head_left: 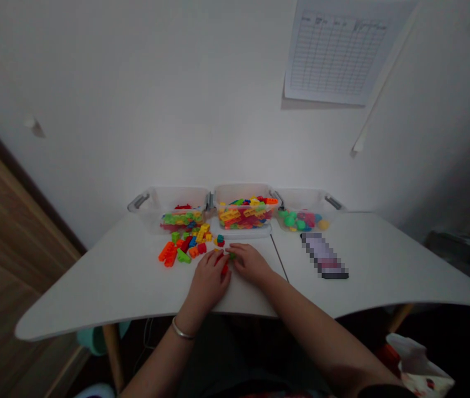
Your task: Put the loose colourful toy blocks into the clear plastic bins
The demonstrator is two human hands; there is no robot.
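My left hand (211,276), with a silver bangle at its wrist, is closed round red bricks (223,267) near the front middle of the white table. From the right, my right hand (249,261) reaches in with its fingertips on a small green brick (232,255) beside the red ones. The two hands nearly meet. Loose bricks lie just left of and behind my left hand: orange ones (168,254), a light green one (184,256), a yellow one (204,232) and several others. How the red and green bricks join is hidden by my fingers.
Three clear boxes stand along the wall: left (177,196), middle (245,193) and right (305,198), all holding coloured pieces. A lid (247,233) lies before the middle box. On the right rests a phone (325,256). The white table (106,287) has a dark seam.
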